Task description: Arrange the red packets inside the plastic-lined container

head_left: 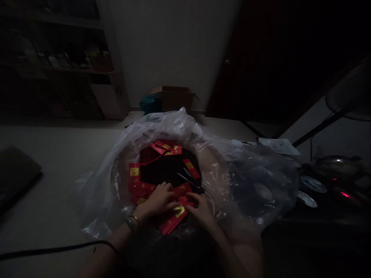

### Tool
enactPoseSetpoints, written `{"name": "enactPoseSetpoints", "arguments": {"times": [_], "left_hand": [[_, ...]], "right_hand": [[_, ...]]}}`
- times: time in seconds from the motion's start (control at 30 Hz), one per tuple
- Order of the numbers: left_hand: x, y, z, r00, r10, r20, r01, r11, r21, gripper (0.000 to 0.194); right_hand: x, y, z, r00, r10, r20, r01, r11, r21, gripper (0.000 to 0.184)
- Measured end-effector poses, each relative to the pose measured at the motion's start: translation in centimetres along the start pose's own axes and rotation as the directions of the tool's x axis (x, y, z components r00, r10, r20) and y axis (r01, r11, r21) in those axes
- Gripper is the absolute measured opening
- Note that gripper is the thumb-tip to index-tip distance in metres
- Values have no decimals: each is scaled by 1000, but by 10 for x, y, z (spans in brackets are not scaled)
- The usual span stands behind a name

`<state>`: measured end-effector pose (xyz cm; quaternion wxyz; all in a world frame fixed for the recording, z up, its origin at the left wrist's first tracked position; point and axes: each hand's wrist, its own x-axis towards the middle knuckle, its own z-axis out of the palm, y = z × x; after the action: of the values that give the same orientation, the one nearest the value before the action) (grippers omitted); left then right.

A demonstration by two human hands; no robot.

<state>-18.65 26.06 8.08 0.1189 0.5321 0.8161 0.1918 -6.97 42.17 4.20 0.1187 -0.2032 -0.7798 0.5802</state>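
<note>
Both my hands are at a red packet with a gold panel low in the middle of the head view. My left hand, a bangle at its wrist, bends its fingers over the packet's left side. From the right, my right hand pinches its upper edge between thumb and fingers. More red packets ring a dark surface inside a spread clear plastic bag. Just above my right hand lies a two-pronged metal tool with dark handles; dimness hides its exact kind.
A cardboard box and a teal bag stand against the wall. Shelves are at the left. On the right are a lidded pot, small dishes and a fan. A black cable crosses the lower left.
</note>
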Motion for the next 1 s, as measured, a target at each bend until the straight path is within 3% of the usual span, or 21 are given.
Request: {"name": "enactPoseSetpoints", "arguments": {"times": [0.13,0.27,0.4,0.5,0.6,0.7,0.83,1.0], "left_hand": [[-2,9,-3,992,-119,52,123,990,-66,43],[-1,6,1,976,-215,28,215,944,-249,48],[3,-3,8,950,-307,61,285,768,-573,48],[6,-9,12,926,-364,102,333,657,-676,37],[7,-12,15,924,-368,104,336,651,-680,35],[7,-15,18,944,-311,110,292,634,-716,37],[7,-16,20,958,-250,140,256,529,-809,42],[6,-13,15,930,-324,173,311,443,-841,47]], "right_hand": [[0,-5,-1,1000,6,-23,-4,997,72,32],[3,-13,-2,999,51,17,-54,973,224,31],[10,-18,-4,999,46,20,-50,954,297,35],[15,-19,-8,999,16,-49,-2,958,287,35],[19,-17,-13,995,-11,-101,37,966,255,33],[22,-14,-15,998,30,-46,-16,961,275,35],[26,-10,-13,996,90,13,-89,945,313,36],[28,-11,-17,991,92,-96,-49,925,376,33]]}}
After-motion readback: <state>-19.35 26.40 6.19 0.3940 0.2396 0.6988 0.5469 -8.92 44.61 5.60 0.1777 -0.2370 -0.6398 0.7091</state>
